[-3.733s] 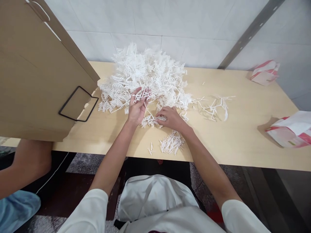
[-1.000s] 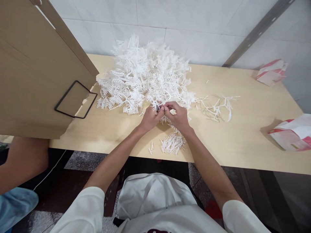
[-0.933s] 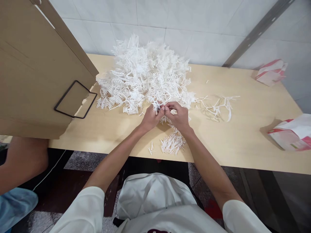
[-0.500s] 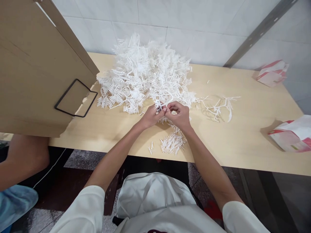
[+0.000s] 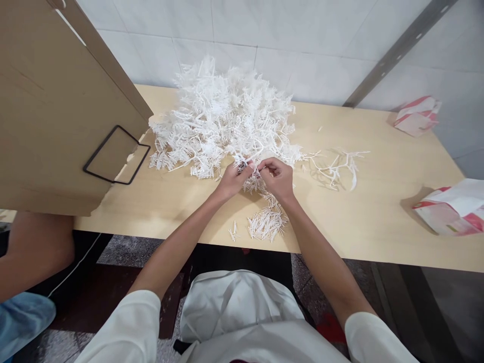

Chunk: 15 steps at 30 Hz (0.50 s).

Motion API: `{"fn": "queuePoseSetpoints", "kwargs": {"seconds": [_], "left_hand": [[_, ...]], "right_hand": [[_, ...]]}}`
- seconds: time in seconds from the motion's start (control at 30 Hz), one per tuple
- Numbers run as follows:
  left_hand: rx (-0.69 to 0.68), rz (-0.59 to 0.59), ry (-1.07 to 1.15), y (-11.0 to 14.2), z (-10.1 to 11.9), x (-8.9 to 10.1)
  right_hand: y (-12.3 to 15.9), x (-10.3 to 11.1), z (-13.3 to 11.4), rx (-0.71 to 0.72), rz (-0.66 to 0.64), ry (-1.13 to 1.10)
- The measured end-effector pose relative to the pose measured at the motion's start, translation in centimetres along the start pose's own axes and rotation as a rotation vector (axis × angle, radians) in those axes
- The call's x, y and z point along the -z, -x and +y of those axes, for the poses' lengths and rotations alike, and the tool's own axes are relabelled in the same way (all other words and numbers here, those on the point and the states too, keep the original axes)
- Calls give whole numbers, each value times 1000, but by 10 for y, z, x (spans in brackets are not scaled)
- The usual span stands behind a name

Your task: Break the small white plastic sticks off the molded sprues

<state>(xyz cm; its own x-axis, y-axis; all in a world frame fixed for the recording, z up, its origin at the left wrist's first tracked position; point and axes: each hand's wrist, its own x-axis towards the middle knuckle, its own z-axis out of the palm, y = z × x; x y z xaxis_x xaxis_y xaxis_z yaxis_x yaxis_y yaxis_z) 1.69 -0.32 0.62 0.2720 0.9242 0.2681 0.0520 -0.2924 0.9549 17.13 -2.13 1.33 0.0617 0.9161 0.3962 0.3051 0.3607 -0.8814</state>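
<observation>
My left hand (image 5: 233, 180) is closed around a white branched plastic piece (image 5: 242, 160), its thin twigs poking out above the fingers. Close beside it, my right hand (image 5: 278, 177) pinches with thumb and forefinger at the piece's edge; whatever lies between those fingertips is too small to make out. Behind both hands rises a big tangled heap of the same white branched pieces (image 5: 227, 111). Nearer to me, a small pile of loose short white sticks (image 5: 266, 224) lies on the table, with a few separate sticks (image 5: 233, 231) to its left.
A large cardboard sheet (image 5: 56, 111) with a black wire frame (image 5: 117, 155) stands at the left. Bare white branches (image 5: 336, 169) lie on the table (image 5: 378, 212) to the right. Two red-and-white paper packets (image 5: 449, 209) are farther right. Another person's arm (image 5: 38, 247) shows at lower left.
My right hand's fingertips have drawn slightly apart from my left hand. The whole view has shifted a little; the heap and piles look the same.
</observation>
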Motion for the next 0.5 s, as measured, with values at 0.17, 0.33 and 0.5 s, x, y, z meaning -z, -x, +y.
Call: {"fn": "queuePoseSetpoints", "kwargs": {"seconds": [0.17,0.33,0.5], "left_hand": [[43,140,21,-8,-12,5],[-50,150,-37,-9,-21,3],[-126,150,-152,-6,-27,3]], "right_hand": [[-4,-1,0,-22,6,38],[-7,0,3,40,-21,175],[-4,-2,2,-13,-173,74]]}}
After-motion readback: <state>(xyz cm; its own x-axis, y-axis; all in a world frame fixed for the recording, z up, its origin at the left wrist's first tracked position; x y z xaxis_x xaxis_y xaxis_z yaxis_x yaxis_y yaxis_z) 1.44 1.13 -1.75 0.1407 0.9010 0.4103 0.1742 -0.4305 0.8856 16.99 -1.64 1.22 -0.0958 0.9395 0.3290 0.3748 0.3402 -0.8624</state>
